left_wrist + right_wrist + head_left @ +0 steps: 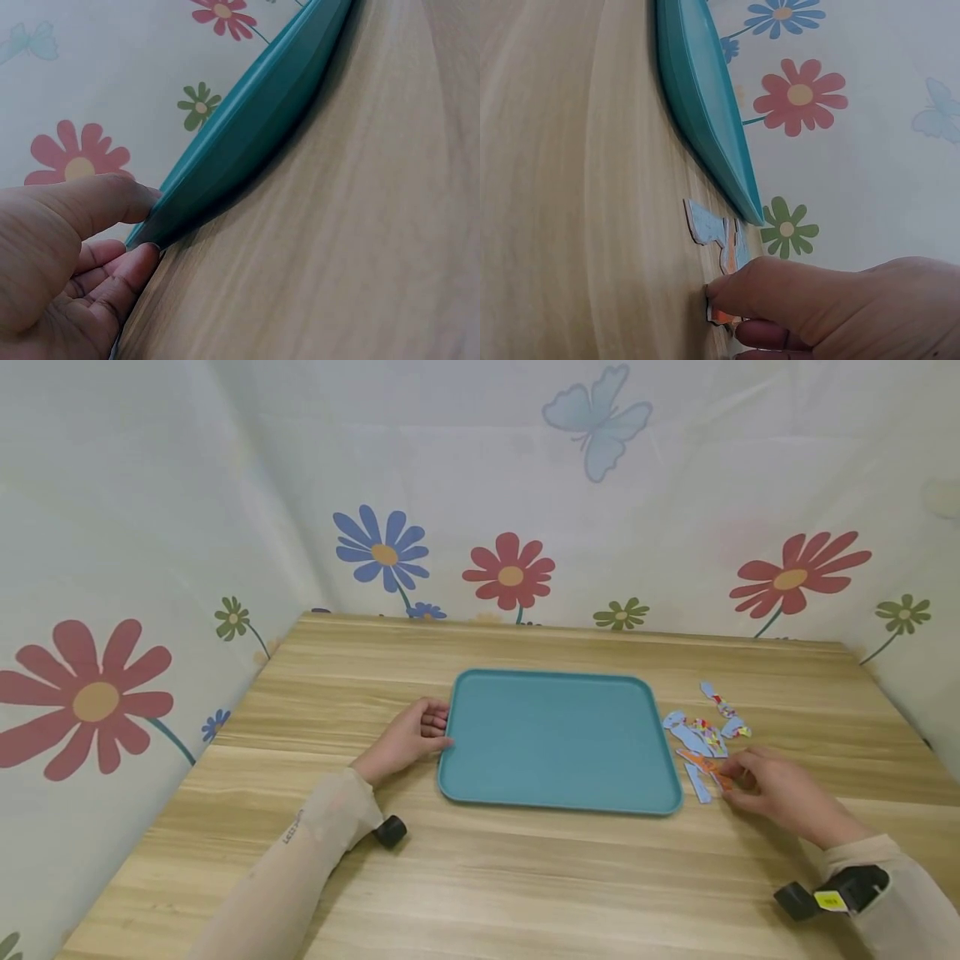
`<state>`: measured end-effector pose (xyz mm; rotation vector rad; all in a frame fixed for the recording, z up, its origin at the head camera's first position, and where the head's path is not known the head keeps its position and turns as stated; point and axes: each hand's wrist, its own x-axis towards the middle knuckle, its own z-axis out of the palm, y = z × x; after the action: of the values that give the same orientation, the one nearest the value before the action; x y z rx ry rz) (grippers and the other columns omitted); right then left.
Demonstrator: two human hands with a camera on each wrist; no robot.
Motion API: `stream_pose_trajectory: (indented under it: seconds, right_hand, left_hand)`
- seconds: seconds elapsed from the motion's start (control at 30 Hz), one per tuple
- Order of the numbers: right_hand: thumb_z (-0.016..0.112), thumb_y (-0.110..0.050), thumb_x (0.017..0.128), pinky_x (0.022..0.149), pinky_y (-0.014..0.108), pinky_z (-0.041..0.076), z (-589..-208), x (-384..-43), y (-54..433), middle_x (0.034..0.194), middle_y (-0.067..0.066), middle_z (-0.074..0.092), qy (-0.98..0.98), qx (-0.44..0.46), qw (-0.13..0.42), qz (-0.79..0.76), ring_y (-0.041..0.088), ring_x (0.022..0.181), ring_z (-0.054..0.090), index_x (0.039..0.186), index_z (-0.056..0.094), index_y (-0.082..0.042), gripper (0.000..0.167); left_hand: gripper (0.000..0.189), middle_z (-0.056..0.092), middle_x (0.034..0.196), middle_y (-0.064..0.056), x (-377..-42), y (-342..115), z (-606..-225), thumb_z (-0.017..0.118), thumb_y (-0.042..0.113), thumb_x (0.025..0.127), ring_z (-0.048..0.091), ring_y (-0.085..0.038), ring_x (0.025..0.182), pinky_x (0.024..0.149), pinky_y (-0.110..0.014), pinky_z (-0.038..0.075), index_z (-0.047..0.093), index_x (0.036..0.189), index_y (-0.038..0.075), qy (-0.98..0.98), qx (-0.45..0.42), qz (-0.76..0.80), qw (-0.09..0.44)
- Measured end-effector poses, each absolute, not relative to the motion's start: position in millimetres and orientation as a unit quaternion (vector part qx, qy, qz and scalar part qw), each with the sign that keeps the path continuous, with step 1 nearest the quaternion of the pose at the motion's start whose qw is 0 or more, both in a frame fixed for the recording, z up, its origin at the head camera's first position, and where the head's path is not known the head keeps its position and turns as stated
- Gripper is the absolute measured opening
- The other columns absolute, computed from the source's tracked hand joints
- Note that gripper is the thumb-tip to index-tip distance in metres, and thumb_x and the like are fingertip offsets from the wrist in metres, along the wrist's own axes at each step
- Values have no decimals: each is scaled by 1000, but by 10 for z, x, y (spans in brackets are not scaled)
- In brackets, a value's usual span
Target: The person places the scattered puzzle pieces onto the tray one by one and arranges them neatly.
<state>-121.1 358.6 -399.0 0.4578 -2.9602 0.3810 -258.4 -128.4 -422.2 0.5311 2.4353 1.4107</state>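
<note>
A teal rectangular tray (558, 739) lies flat on the wooden table. At its left edge my left hand (408, 735) grips the rim; the left wrist view shows the thumb (124, 199) against the tray's edge (247, 112) and the fingers below it. Right of the tray lie several flat, irregular puzzle pieces, among them a light-blue strip (698, 783) and a larger blue piece (688, 739). My right hand (780, 793) pinches an orange puzzle piece (721, 316) at the near end of this group, its thumb and fingers partly covering the piece.
Multicoloured pieces (705, 731) lie close to the tray's right side, and a short row of pieces (726, 706) lies farther back. A floral cloth backdrop (450, 460) stands behind the wooden table (525, 877) and along its left side.
</note>
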Motion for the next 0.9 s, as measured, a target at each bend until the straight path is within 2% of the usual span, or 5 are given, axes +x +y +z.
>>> stream_pose_trajectory:
  seconds: [0.27, 0.43, 0.67, 0.9]
  right_hand:
    - [80, -14, 73, 60, 24, 44, -3980, -1195, 3564, 81, -1, 58, -982, 135, 51, 120, 6, 71, 48, 88, 65, -5, 23]
    - [79, -13, 72, 58, 22, 43, -3969, -1191, 3565, 80, -2, 58, -981, 143, 67, 115, 4, 70, 47, 87, 65, -5, 22]
    - [79, -12, 72, 59, 23, 46, -3962, -1183, 3567, 84, 2, 63, -981, 138, 54, 124, 6, 70, 52, 91, 65, -2, 26]
    - [77, -11, 72, 58, 23, 46, -3881, -1195, 3586, 82, -1, 64, -978, 144, 63, 135, 6, 70, 54, 93, 67, -2, 25]
  left_hand:
    - [56, 56, 120, -21, -2582, -1289, -4218, 71, 5, 86, 57, -28, 108, 94, -37, 51, 43, 133, -6, 841, 184, 489, 139]
    - [56, 56, 120, -20, -2579, -1288, -4215, 71, 5, 86, 57, -28, 107, 94, -37, 51, 44, 133, -6, 842, 184, 487, 139]
    - [56, 55, 121, -20, -2571, -1294, -4203, 71, 7, 86, 57, -29, 108, 94, -38, 50, 43, 134, -5, 843, 183, 485, 142]
    - [56, 56, 120, -20, -2569, -1291, -4196, 71, 7, 86, 57, -28, 108, 94, -37, 50, 43, 134, -5, 843, 181, 486, 144]
